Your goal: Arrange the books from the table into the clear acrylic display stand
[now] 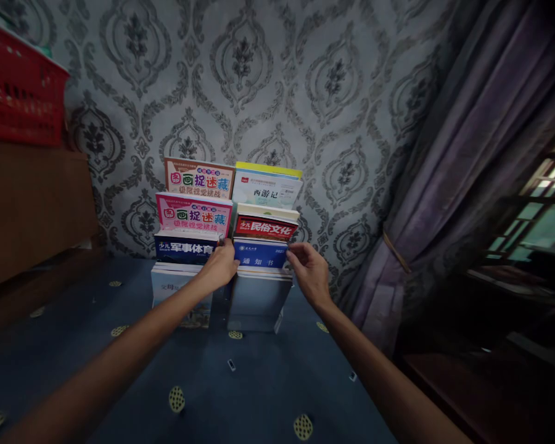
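Note:
Books stand in two columns of stepped rows against the wall. In the right column, a blue booklet (259, 255) with white lettering is upright, between a red book (266, 227) behind it and a plain grey-blue book (259, 302) in front. My left hand (220, 265) is closed at the booklet's left edge, between the columns. At its right edge, my right hand (311, 270) pinches with thumb and fingers. Left of my left hand are a dark blue book (184, 248), a pink book (194, 216) and a pale blue book (178, 290).
Behind stand a brownish book (198, 176) and a white book (266, 192). A red plastic basket (23, 92) sits on a brown wooden cabinet (32, 209) at left. A tied purple curtain (425, 203) hangs at right. Dark blue patterned cloth (240, 394) covers the surface.

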Demonstrator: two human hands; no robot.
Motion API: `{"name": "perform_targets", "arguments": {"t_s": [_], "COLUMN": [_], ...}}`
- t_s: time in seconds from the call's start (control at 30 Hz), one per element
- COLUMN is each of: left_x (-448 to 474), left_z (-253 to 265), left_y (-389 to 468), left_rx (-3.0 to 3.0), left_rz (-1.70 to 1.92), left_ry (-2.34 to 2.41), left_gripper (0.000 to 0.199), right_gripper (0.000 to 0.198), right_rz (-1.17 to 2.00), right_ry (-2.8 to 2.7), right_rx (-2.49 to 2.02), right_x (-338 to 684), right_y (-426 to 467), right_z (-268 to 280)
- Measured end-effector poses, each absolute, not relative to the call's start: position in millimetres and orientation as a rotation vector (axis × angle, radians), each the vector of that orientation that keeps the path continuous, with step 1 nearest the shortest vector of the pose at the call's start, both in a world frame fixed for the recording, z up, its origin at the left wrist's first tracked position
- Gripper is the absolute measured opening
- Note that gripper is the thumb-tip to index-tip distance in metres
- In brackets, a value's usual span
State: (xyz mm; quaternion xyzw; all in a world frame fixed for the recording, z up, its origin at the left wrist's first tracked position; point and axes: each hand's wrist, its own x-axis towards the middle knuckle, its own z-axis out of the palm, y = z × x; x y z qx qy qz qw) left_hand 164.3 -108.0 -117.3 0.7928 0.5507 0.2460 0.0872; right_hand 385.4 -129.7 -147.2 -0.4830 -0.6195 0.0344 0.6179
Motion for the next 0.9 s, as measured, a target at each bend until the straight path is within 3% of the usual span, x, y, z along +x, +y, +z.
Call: {"name": "perform_targets", "arguments": {"t_s": [0.43,0.9], "left_x": [163,162], "left_z": [-122,-120], "left_y": [-106,-106], "left_rx": [2.370,2.384], "left_rz": [0.739,0.692], "left_ry": [1.620,1.614], "left_gripper": [0.041,0.043], "right_gripper": [0.038,0.035], "right_rz": [0.161,0.282], "right_ry": [-1.625,-1.683], "right_rx": [-1.176,-1.143], "right_x": [396,396], "right_y": [-125,-120], "right_z": [-155,-152]}}
